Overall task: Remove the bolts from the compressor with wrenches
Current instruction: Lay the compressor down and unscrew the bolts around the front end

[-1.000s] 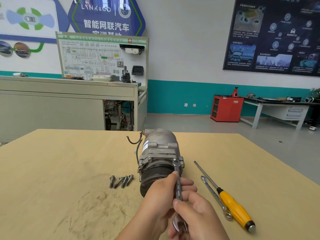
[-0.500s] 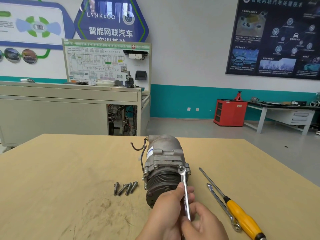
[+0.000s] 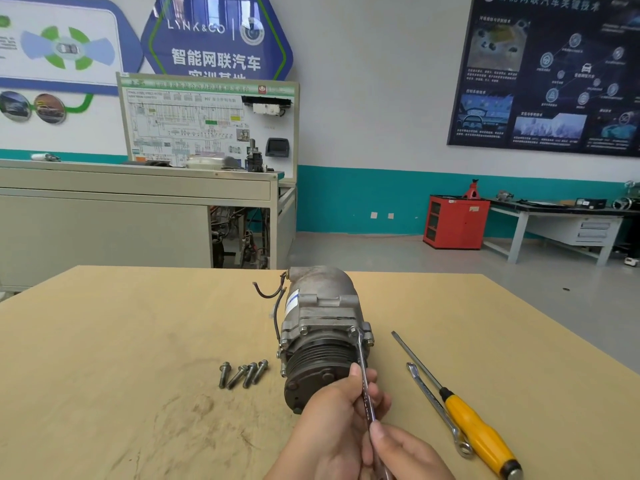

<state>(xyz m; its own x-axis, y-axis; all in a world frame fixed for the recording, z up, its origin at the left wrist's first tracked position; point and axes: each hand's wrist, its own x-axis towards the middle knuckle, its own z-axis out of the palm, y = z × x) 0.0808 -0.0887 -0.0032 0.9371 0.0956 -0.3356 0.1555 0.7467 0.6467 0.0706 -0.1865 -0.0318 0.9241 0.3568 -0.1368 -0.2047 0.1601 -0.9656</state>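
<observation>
A grey metal compressor lies on the wooden table, its dark pulley end facing me. A slim silver wrench sits with its head on a bolt at the upper right of the compressor's front flange. My left hand grips the wrench's shaft in front of the pulley. My right hand pinches the same shaft lower down, near the bottom edge of the view. Several removed bolts lie side by side on the table left of the compressor.
A second silver wrench and a yellow-handled screwdriver lie on the table to the right of my hands. Black wires stick out of the compressor's left side. A cabinet bench, a red cabinet and a far workbench stand beyond the table.
The wrench handle has swung from leaning slightly left to leaning right, with both hands following it. The camera view has shifted, so the scene sits lower and further right.
</observation>
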